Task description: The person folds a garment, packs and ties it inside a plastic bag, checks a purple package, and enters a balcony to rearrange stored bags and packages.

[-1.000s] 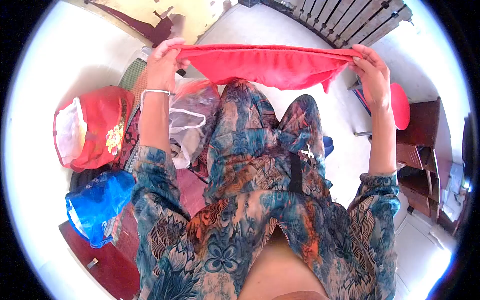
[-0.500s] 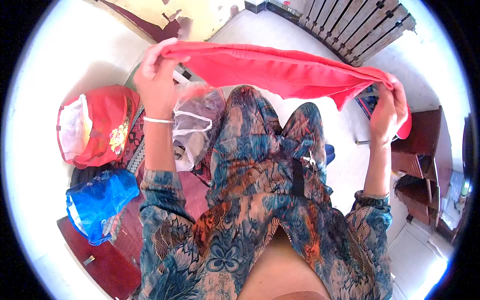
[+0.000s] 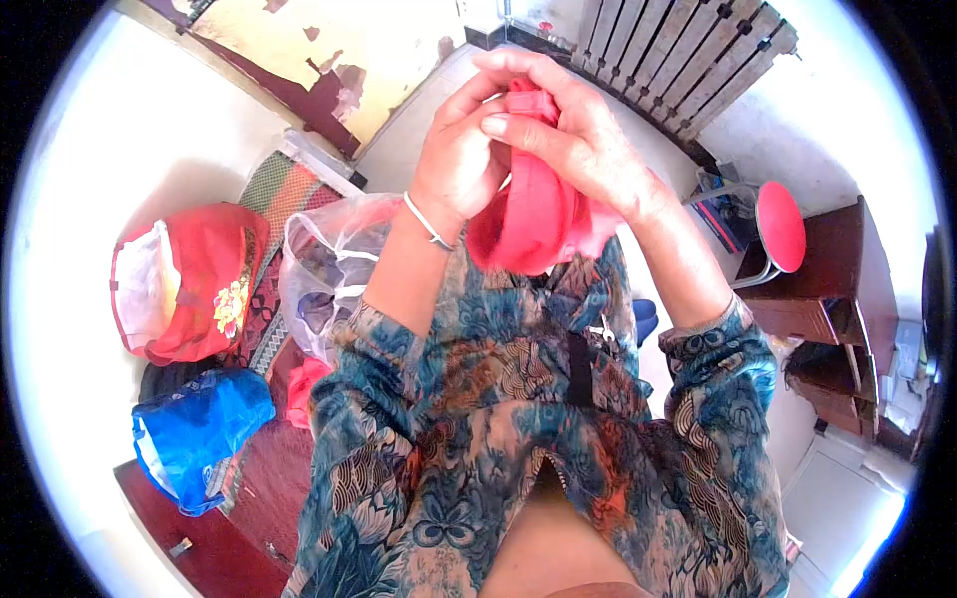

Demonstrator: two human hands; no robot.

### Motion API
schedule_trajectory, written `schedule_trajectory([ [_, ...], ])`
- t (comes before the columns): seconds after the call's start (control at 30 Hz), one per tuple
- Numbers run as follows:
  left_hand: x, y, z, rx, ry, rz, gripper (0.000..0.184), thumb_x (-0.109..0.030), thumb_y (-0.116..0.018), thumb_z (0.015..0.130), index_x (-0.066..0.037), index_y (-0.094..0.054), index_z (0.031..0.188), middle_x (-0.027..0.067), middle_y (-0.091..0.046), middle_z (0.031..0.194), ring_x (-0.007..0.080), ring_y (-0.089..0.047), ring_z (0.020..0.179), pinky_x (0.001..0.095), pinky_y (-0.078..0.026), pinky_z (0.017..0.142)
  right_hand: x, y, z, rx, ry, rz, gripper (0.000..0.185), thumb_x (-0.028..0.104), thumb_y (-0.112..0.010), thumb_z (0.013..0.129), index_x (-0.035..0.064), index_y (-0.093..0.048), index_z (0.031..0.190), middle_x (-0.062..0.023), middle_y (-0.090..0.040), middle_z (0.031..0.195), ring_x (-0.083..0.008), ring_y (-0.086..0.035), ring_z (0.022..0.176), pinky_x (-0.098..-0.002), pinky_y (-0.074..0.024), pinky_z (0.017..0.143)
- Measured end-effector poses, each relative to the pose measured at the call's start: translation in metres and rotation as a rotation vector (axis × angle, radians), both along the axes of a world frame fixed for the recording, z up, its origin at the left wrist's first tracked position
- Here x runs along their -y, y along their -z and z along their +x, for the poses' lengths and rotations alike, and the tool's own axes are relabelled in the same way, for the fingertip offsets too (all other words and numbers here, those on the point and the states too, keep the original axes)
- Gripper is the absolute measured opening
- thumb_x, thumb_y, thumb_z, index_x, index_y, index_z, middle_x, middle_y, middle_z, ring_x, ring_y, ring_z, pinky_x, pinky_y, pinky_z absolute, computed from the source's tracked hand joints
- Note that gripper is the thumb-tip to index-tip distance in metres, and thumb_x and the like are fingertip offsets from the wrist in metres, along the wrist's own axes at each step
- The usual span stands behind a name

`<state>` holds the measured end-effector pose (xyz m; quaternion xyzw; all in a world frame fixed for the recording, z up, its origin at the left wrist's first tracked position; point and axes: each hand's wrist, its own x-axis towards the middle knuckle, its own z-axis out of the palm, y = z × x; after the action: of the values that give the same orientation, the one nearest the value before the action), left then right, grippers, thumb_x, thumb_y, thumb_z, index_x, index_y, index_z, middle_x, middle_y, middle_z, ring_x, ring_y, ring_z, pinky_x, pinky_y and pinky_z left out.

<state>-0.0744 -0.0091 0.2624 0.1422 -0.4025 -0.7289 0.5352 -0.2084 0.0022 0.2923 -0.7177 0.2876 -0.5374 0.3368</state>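
As left hand (image 3: 461,157) and right hand (image 3: 590,148) grasp one red cloth (image 3: 533,221) | one stool (image 3: 782,227) stands

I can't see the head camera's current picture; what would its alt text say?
A red cloth, doubled over, hangs from a person's left hand and right hand, held close together above patterned clothes. Beside the person, on the left, are a red bag, blue bag and clear plastic bag; on the right, a red-seated stool.
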Motion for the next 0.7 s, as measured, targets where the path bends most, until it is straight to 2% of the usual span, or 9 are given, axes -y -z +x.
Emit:
schedule_trajectory([
  [0.07, 0.000, 0.009, 0.004, -0.131, 0.108, 0.097, 0.044, -0.006, -0.046, 0.087, 0.000, -0.040, 0.130, 0.0126, -0.053, 0.118, 0.0209, -0.054, 0.106, 0.0335, -0.044, 0.093, 0.001, 0.013, -0.008, 0.036, -0.010, 0.141, 0.025, 0.009, -0.060, 0.083, 0.0040, -0.060, 0.108, -0.0105, -0.064, 0.096, -0.0216, -0.061, 0.092, -0.0284, -0.0471, 0.081],
  [0.13, -0.011, 0.007, 0.006, -0.261, 0.138, 0.193, 0.053, -0.004, -0.052, 0.086, 0.000, -0.032, 0.135, 0.0142, -0.051, 0.119, 0.0235, -0.053, 0.108, 0.0342, -0.045, 0.092, -0.002, 0.022, -0.015, -0.167, 0.139, 0.119, 0.024, 0.010, -0.059, 0.083, 0.0037, -0.060, 0.106, -0.0132, -0.064, 0.092, -0.0248, -0.063, 0.087, -0.0306, -0.0486, 0.078],
  [0.23, -0.024, 0.011, 0.005, 0.371, -0.018, -0.091, 0.073, -0.004, -0.063, 0.079, 0.001, -0.022, 0.139, 0.0156, -0.046, 0.125, 0.0221, -0.050, 0.112, 0.0342, -0.043, 0.094, 0.001, 0.032, -0.021, -0.293, 0.250, 0.050, 0.022, 0.012, -0.059, 0.083, 0.0038, -0.060, 0.103, -0.0157, -0.065, 0.086, -0.0289, -0.064, 0.080, -0.0343, -0.0505, 0.070],
  [0.27, -0.025, 0.017, 0.004, 0.490, -0.088, -0.284, 0.087, -0.003, -0.072, 0.071, 0.000, -0.020, 0.140, 0.0166, -0.044, 0.126, 0.0199, -0.051, 0.108, 0.0331, -0.046, 0.090, 0.001, 0.031, -0.022, -0.305, 0.260, 0.061, 0.022, 0.012, -0.059, 0.082, 0.0039, -0.060, 0.103, -0.0152, -0.065, 0.086, -0.0285, -0.065, 0.080, -0.0342, -0.0506, 0.070],
  [0.37, -0.031, 0.024, 0.003, 0.565, -0.124, -0.320, 0.090, 0.001, -0.070, 0.068, -0.008, -0.021, 0.143, 0.0116, -0.046, 0.122, 0.0150, -0.056, 0.098, 0.0268, -0.047, 0.080, 0.004, 0.035, -0.026, -0.294, 0.303, -0.007, 0.022, 0.013, -0.060, 0.082, 0.0053, -0.061, 0.103, -0.0125, -0.064, 0.081, -0.0246, -0.064, 0.073, -0.0317, -0.0503, 0.067],
  [0.4, -0.032, 0.017, 0.007, 0.754, -0.128, -0.321, 0.093, 0.003, -0.070, 0.066, -0.011, -0.021, 0.143, 0.0119, -0.047, 0.121, 0.0168, -0.059, 0.094, 0.0278, -0.049, 0.078, 0.005, 0.035, -0.028, -0.287, 0.340, -0.020, 0.022, 0.013, -0.061, 0.082, 0.0056, -0.061, 0.103, -0.0119, -0.063, 0.080, -0.0233, -0.063, 0.071, -0.0310, -0.0501, 0.066],
  [0.5, -0.028, 0.032, 0.016, 0.981, -0.098, -0.300, 0.080, -0.001, -0.069, 0.068, -0.009, -0.032, 0.138, 0.0121, -0.052, 0.117, 0.0198, -0.060, 0.088, 0.0293, -0.048, 0.079, 0.007, 0.028, -0.034, -0.218, 0.384, 0.046, 0.024, 0.014, -0.063, 0.082, 0.0073, -0.061, 0.105, -0.0067, -0.062, 0.078, -0.0141, -0.060, 0.069, -0.0279, -0.0493, 0.065],
  [0.6, -0.026, 0.060, 0.017, 1.181, -0.148, -0.485, 0.051, -0.010, -0.062, 0.069, -0.008, -0.051, 0.119, 0.0156, -0.061, 0.094, 0.0297, -0.060, 0.081, 0.0380, -0.048, 0.075, 0.007, 0.024, -0.041, -0.175, 0.345, 0.063, 0.028, 0.016, -0.066, 0.082, 0.0073, -0.060, 0.108, -0.0040, -0.062, 0.081, -0.0100, -0.057, 0.071, -0.0255, -0.0483, 0.064],
  [0.7, -0.009, 0.071, 0.020, 1.284, -0.407, -0.721, 0.032, -0.011, -0.059, 0.071, -0.005, -0.057, 0.103, 0.0168, -0.061, 0.087, 0.0359, -0.057, 0.083, 0.0431, -0.046, 0.077, 0.007, 0.030, -0.048, -0.201, 0.252, 0.132, 0.029, 0.017, -0.067, 0.082, 0.0067, -0.061, 0.108, -0.0064, -0.061, 0.085, -0.0105, -0.057, 0.075, -0.0262, -0.0483, 0.067],
])
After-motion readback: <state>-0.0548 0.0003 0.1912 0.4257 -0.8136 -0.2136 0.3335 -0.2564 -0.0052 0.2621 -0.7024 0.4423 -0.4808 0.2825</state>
